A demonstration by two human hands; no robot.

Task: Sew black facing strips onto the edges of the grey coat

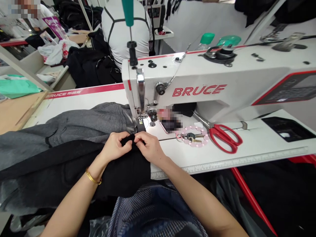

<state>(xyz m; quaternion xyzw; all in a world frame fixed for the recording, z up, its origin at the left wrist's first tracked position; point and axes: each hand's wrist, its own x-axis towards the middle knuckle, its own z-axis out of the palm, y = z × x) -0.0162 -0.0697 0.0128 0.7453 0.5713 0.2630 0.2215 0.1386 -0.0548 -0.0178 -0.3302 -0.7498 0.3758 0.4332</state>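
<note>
My left hand point(115, 146) and my right hand point(150, 147) meet just in front of the presser foot point(141, 119) of a white BRUCE sewing machine point(197, 84). Both pinch the folded edge of a black fabric piece point(74, 168) that drapes off the table towards me. Under and beyond it lies grey fabric point(86, 123), running up to the needle. A gold bangle point(93, 177) sits on my left wrist.
Red-handled scissors point(223, 136) and a pink-ringed key bunch point(194, 136) lie on the machine bed to the right. A ruler strip point(234, 162) runs along the table's front edge. A person in a white shirt point(125, 29) sits behind the machine, back turned. Black garments pile at the far left and at right.
</note>
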